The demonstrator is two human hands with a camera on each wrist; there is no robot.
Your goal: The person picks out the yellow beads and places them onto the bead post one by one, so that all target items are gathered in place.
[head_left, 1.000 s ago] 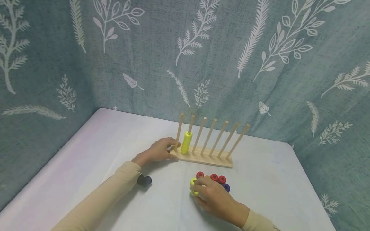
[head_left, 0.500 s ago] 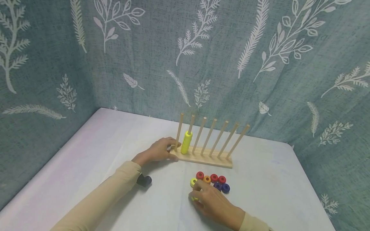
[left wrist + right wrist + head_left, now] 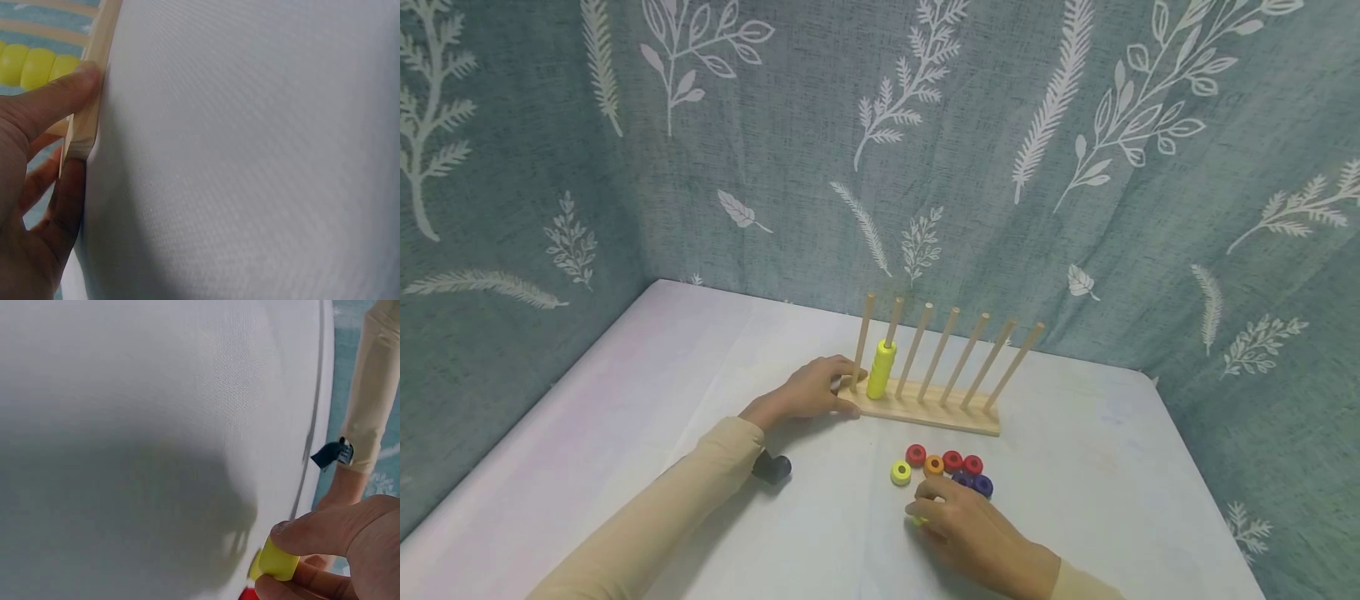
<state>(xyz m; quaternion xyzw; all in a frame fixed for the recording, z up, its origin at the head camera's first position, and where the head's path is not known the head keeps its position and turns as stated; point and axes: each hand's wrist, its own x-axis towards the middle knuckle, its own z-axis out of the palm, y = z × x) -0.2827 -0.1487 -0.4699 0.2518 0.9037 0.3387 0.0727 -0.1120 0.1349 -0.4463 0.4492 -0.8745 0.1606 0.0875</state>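
Note:
A wooden peg rack (image 3: 925,411) with a row of upright dowels stands mid-table. Yellow beads (image 3: 881,372) are stacked on its second dowel from the left. My left hand (image 3: 808,390) grips the left end of the base; in the left wrist view its thumb (image 3: 65,94) lies along one edge, with fingers at the end. Over the table in front, my right hand (image 3: 973,525) pinches a yellow bead (image 3: 279,560) between thumb and fingers. Just beyond that hand lie a loose yellow bead (image 3: 901,473), an orange bead (image 3: 934,465), red beads (image 3: 952,461) and dark blue beads (image 3: 982,487).
A black camera strap piece (image 3: 772,468) juts from under the left sleeve (image 3: 700,483). The white tabletop (image 3: 1097,467) extends around the rack and beads. Teal leaf-patterned curtains (image 3: 775,192) hang behind and along the sides.
My right hand has drawn a yellow bead away from the loose group, slightly to the right and nearer me, uncovering the other beads. The left hand stays on the rack.

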